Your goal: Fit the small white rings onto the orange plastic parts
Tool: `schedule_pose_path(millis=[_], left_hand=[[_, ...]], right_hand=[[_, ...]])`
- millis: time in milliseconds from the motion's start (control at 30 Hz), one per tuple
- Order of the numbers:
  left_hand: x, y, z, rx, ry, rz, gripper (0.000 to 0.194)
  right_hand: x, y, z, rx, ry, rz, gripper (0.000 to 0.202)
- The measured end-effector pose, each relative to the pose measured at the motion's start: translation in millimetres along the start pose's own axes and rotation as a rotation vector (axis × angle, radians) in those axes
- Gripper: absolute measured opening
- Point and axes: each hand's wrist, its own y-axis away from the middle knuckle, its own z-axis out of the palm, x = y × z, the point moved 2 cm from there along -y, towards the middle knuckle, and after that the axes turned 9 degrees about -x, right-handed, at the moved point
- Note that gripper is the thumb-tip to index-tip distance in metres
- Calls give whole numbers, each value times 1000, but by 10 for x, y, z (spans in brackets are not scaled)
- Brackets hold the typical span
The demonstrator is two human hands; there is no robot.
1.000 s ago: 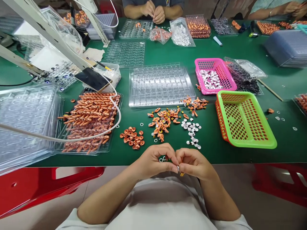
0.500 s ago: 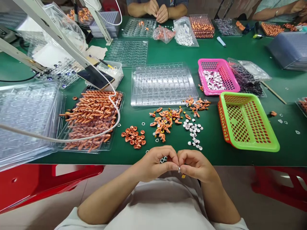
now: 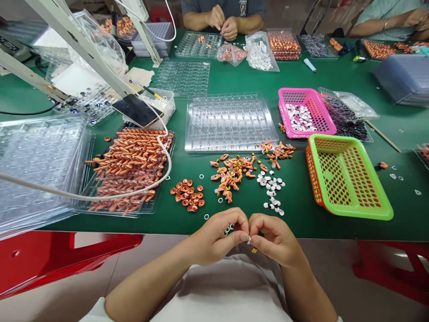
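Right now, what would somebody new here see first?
Probably the bright green basket on the right, with a pink basket of white pieces behind it. Next, orange parts near the picture's middle, then, below, left hand and right hand close together around a tiny whitish thing.

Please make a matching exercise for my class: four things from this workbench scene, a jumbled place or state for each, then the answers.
Things
1. Left hand
2. Pink basket
3. Green basket
4. Phone

Place or state
A. Screen dark
B. Pinching a small white piece
C. Nested inside an orange-red basket
D. Containing many white pieces

Pairs: 1-B, 2-D, 3-C, 4-A
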Motion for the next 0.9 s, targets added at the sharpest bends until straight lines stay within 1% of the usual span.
schedule_pose_path(millis=[133, 233, 400, 500, 567, 667, 733, 800, 900], left_hand=[[-14, 18, 10, 39, -46, 54, 13], [-30, 33, 7, 68, -77, 79, 11], [-47, 69, -19, 117, -113, 74, 11], [-45, 83, -41, 159, -167, 70, 10], [-52, 76, -52, 205, -257, 65, 11], [-92, 33, -45, 286, -505, 75, 10], [-140, -10, -25, 312, -687, 94, 8], [-191, -47, -9, 320, -819, 110, 9], [-234, -70, -24, 324, -907, 90, 14]], right_hand=[[-83, 2, 18, 37, 209, -66, 8], [-145, 10, 33, 98, 345, -116, 10], [-144, 50, 33, 199, 447, -166, 13], [-87, 90, 15, 273, 392, -228, 14], [-41, 113, 4, 317, 283, -275, 14], [19, 129, -5, 340, 86, -323, 10], [44, 138, -12, 341, 9, -331, 9], [55, 165, -32, 356, -11, -328, 8], [57, 258, -97, 387, -2, -317, 8]])
